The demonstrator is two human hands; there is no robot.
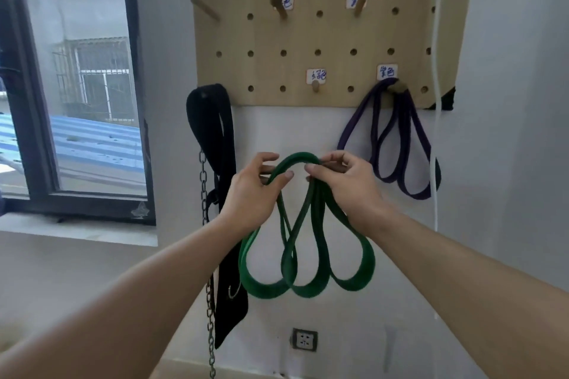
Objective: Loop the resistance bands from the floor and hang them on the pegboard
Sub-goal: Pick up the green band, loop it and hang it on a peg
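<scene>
A big window (77,80) is seen way off to the left of the fingers, with a grey wall (508,101) behind everything. Straight above the fingers the pegboard (323,40) is mounted, wooden, full of holes, with a few pegs and small handwritten labels stuck on. One bare peg (315,85) sits right above the fingers, just under a label. Up and to the right of the fingers, a purple band (397,144) is already hung on another peg, draped down in several loops. Left of the fingers a black strap (215,144) is hung against the wall, with a metal chain (204,194) dangling beside it. A white cord (435,101) runs down the wall further right, past the purple band. Well below the fingers a wall socket (304,340) can be made out.

Nothing is between the hands and the bare peg, only open wall and board.

The green band (304,255) is held up in front of the wall, gathered into about three loops that hang down below the fingers. The left hand (252,191) is curled around the band's top arc from the left, thumb over it. The right hand (345,181) is pinched on the bunched strands at the top right, fingers bent close together. Both forearms are stretched forward and up.
</scene>
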